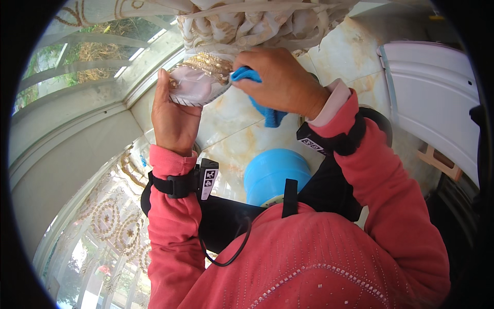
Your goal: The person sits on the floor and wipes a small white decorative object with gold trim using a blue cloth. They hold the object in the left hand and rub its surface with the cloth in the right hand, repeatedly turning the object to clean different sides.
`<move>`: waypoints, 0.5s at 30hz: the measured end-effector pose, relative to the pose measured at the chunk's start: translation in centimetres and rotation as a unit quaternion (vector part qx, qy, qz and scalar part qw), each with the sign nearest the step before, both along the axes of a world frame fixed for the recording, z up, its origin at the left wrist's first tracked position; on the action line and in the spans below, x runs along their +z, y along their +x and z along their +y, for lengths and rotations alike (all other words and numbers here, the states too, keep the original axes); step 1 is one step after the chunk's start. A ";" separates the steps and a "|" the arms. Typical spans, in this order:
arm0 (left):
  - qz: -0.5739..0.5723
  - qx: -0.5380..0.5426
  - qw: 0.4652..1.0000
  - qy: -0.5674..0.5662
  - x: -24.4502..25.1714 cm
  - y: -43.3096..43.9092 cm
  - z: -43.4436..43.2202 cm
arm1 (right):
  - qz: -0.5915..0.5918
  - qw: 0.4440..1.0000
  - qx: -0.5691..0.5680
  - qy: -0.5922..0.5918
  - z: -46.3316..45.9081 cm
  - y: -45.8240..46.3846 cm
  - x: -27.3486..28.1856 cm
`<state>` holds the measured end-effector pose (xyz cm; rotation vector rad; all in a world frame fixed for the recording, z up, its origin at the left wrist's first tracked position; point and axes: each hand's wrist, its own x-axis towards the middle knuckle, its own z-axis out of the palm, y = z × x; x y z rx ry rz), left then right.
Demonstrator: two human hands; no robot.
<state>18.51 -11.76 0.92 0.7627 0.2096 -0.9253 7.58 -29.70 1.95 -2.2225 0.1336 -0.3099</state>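
My left hand supports a pale, rounded decorative item with a striped rim and gold beaded trim, the thumb at its left edge. What kind of item it is, I cannot tell. My right hand pinches a blue cloth, and a folded corner of it meets the right side of the item. The rest of the cloth hangs below my fingers. Just beyond both hands, a gathered white curtain with gold patterns hangs in a bunch.
A window and its pale sill run along the left. Sheer beaded curtain covers the lower left. Between my knees stands a blue plastic container or stool on marbled floor tiles. At right is a large white panel.
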 end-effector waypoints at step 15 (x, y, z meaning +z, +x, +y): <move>0.067 -0.029 0.997 -0.031 1.6 -0.4 -0.9 | 0.021 0.997 -0.012 0.067 -1.0 0.3 0.1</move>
